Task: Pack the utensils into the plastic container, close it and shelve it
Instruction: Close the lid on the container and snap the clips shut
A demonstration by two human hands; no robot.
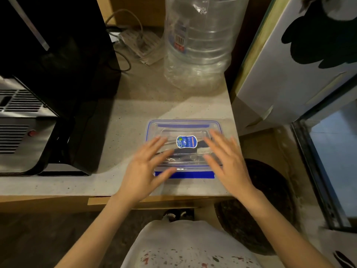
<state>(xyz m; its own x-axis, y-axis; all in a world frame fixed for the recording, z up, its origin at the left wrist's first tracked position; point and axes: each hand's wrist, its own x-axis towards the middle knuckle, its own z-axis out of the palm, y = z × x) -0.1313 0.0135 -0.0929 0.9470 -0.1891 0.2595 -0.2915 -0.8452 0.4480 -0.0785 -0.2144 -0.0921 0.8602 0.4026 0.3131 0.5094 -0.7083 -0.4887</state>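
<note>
A clear plastic container (pixel 183 126) with a blue-trimmed lid and a blue oval sticker sits on the stone counter near its front right corner. The lid lies on top of it, and dark utensils (pixel 185 151) show dimly through the plastic. The near blue latch flap sticks out at the front. My left hand (pixel 144 172) hovers over the container's near left corner, fingers spread, slightly blurred. My right hand (pixel 229 163) is spread over the right side of the lid. Neither hand holds anything.
A big empty water jug (pixel 199 41) stands behind the container. A black and silver appliance (pixel 29 117) fills the counter's left side, with cables and a power strip (pixel 139 43) at the back. A white box (pixel 301 60) leans at the right; a dark round object (pixel 270 206) sits below.
</note>
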